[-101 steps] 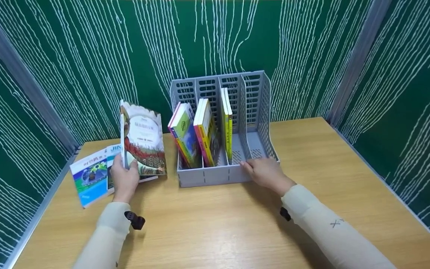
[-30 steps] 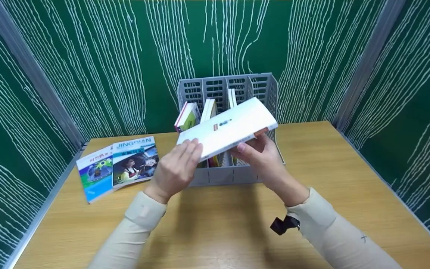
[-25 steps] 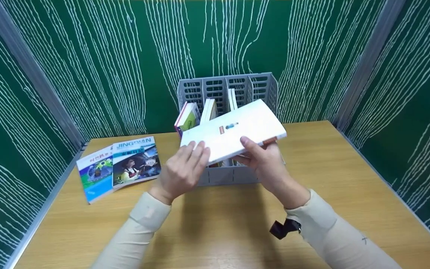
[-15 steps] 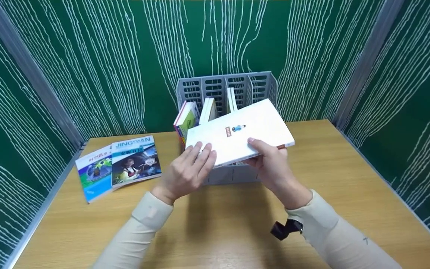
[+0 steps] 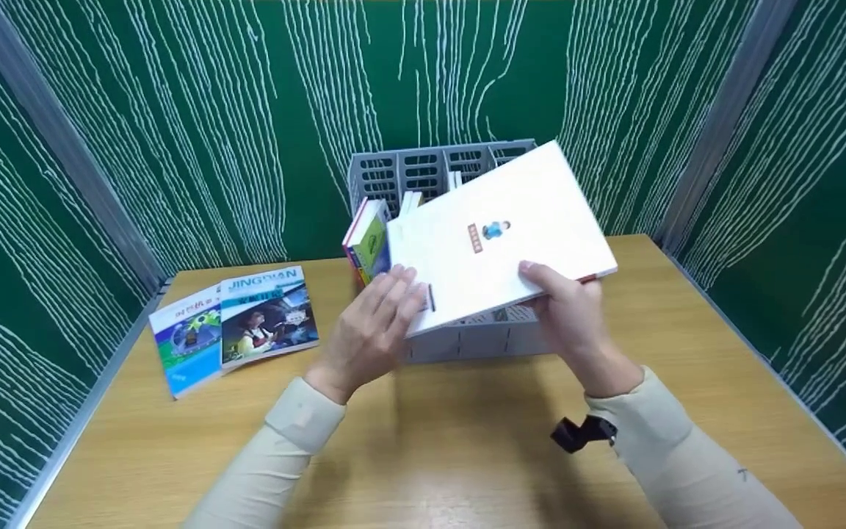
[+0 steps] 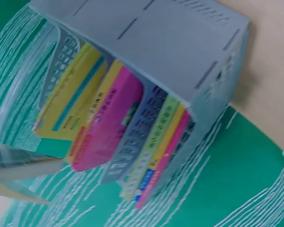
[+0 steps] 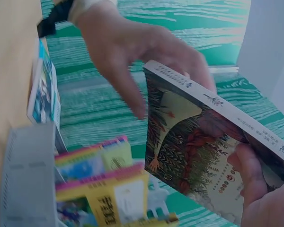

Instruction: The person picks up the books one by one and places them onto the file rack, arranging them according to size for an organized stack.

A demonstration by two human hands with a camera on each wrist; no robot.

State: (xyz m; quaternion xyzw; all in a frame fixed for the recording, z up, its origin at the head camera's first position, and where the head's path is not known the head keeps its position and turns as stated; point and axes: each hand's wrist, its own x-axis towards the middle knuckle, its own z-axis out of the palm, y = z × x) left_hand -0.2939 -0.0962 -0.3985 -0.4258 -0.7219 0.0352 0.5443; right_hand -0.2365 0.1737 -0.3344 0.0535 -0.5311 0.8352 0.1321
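Note:
A book (image 5: 540, 206) with a plain white back cover is tilted in the air before a grey desk file rack (image 5: 482, 344). My right hand (image 5: 577, 323) grips its lower right edge, thumb on the white side. The fingers of my left hand (image 5: 368, 330) lie extended on the book's left end. From the right wrist, the illustrated front cover (image 7: 194, 146) and white spine show; the left thumb stands apart from the fingers beside the book's end. Books with a pink spine (image 6: 113, 123) and a yellow spine (image 6: 78, 97) stand in the rack, partly hidden in the head view.
Two booklets lie overlapping on the wooden table (image 5: 452, 455) at the left: a blue-green one (image 5: 188, 342) under one headed JINGDIAN (image 5: 269, 319). Green walls with white streaks (image 5: 210, 147) enclose the table at the back and sides.
Earlier the left hand held the book upright at the left while the right hand was on the rack's front. Since then both hands brought it before the rack; lately it moved rightward, turning its white cover up.

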